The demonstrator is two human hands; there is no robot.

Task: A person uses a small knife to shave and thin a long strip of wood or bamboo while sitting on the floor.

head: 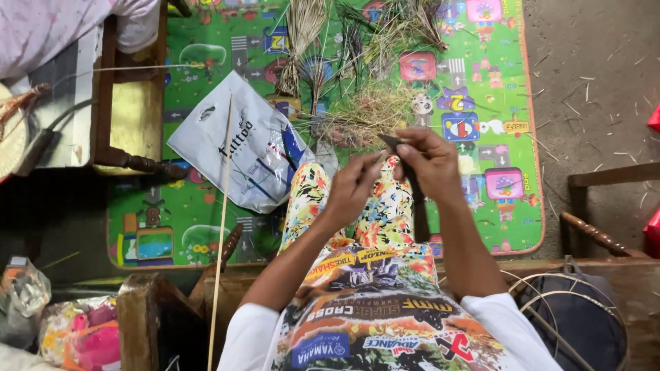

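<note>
Looking down over the colourful play mat, I see both hands raised above the floral-trousered knees, near the mat's middle. My right hand is clamped on a dark knife, whose handle runs down from the fist toward the lap. My left hand has fingers pinched together on a thin pale strip that meets the blade tip (the strip is so slender I can barely trace it).

Beyond the hands, on the mat's far half, lies a tangled heap of dry grass and palm fibres, wiry and straw-coloured. On the mat's left part rests a crinkled white plastic bag, and a long pale stick crosses it. Off the mat's left edge stands a dark wooden chair, cut off by the frame. Off its right edge is bare grey floor scattered with straw bits.
</note>
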